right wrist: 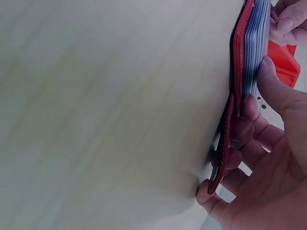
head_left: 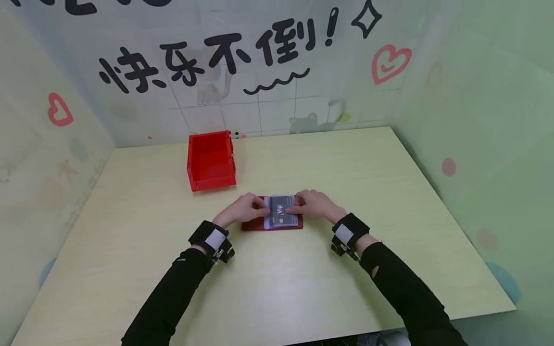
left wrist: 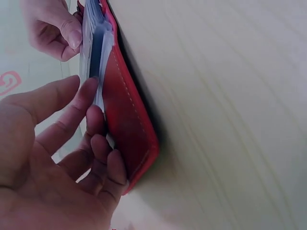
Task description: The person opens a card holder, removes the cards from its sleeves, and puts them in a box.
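A red card holder (head_left: 253, 224) lies opened out on the table, its stack of clear sleeves toward the right. On top, a dark grey card (head_left: 283, 218) reads "Vip". My left hand (head_left: 244, 209) has its thumb and curled fingers at the left edge of the sleeves (left wrist: 102, 38). There the top leaf stands slightly apart from those below. From the other side my right hand (head_left: 318, 204) grips the holder, thumb on the top sleeve and fingers at the edge below. Its lower fingers touch the red cover (right wrist: 221, 148), which tilts up off the table.
A red plastic bin (head_left: 212, 161) stands behind and to the left of the card holder. The pale wooden table (head_left: 277, 283) meets printed walls at the back and both sides. Each wrist wears a black strap with a camera (head_left: 212, 240).
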The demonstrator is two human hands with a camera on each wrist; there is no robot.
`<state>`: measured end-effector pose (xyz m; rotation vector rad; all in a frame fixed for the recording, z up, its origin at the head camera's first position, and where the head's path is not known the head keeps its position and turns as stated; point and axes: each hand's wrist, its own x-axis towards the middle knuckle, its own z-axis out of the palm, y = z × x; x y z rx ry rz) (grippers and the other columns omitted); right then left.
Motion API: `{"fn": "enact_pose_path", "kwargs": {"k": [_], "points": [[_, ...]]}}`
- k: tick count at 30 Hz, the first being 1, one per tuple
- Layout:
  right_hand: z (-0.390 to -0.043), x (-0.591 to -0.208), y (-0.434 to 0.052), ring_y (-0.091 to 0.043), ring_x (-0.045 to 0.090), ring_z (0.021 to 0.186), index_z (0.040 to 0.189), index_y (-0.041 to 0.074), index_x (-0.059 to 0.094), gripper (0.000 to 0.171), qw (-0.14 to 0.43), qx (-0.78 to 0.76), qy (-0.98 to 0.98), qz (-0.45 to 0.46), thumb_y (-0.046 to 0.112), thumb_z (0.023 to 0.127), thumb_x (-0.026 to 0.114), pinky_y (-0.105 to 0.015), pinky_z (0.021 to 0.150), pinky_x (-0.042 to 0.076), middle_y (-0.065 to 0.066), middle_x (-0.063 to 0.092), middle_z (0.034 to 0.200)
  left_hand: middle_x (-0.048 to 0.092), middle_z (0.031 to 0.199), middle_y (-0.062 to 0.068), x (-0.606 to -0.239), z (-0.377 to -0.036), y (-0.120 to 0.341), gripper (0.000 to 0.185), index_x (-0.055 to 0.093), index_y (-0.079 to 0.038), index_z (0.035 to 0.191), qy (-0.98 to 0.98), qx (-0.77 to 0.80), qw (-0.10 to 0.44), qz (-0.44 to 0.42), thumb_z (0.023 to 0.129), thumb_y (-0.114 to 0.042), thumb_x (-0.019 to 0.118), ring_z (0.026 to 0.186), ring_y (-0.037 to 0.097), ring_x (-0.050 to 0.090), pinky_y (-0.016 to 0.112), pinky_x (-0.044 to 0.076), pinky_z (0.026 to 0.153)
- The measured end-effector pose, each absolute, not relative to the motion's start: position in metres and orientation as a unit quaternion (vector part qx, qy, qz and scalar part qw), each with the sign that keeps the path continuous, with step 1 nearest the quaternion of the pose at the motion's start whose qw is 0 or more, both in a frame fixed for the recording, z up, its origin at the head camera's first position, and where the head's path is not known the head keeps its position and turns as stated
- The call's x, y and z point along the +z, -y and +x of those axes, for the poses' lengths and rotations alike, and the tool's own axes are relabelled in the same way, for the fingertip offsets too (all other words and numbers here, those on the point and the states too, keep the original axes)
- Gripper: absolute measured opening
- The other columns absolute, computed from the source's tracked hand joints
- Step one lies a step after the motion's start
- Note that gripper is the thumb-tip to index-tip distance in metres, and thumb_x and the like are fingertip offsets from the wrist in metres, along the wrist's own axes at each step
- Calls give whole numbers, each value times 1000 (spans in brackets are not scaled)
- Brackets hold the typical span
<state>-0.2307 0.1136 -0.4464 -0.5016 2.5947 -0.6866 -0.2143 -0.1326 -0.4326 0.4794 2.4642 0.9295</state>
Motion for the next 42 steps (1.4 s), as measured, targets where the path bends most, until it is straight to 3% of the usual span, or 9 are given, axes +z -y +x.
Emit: {"fn": "enact_pose_path", "kwargs": {"k": [5,13,17,24,32,42], "points": [[-231,-445,-112,-15,48,71,84,11,57,37,213,-247,-929,-173,45,92,70,-24,63,33,0,51,75,57,86,6,-430,-217,127,25,77,-4,106,-897,336,251,139,97,-25,65,81,17,49,24,34,65],[-232,-447,-113,-14,48,71,83,12,57,38,220,-251,-927,-169,46,92,70,-24,63,33,1,52,76,49,83,4,-423,-220,121,30,75,2,109,-894,345,276,79,96,-25,67,85,17,46,26,32,69],[-233,-449,-113,-15,49,73,84,12,58,37,221,-249,-928,-166,46,93,69,-24,64,34,0,53,77,49,76,3,-420,-221,119,30,75,2,101,-894,338,288,63,95,-27,68,80,17,46,26,32,69],[-230,-448,-112,-16,50,76,88,10,61,36,226,-247,-928,-162,45,93,69,-25,65,34,-1,56,83,54,80,6,-417,-223,113,32,71,0,100,-896,319,307,31,95,-31,68,83,19,50,27,35,72],[-229,-448,-111,-15,48,74,84,11,57,37,223,-244,-929,-165,45,94,68,-25,65,33,1,52,78,57,89,7,-423,-223,111,35,66,2,108,-898,326,296,8,94,-30,70,89,20,50,28,35,72],[-229,-447,-111,-15,49,74,84,12,57,37,225,-245,-929,-161,45,93,69,-25,65,33,1,52,78,56,82,6,-424,-223,111,34,69,3,105,-899,324,294,20,94,-29,69,84,19,50,26,35,70]]}}
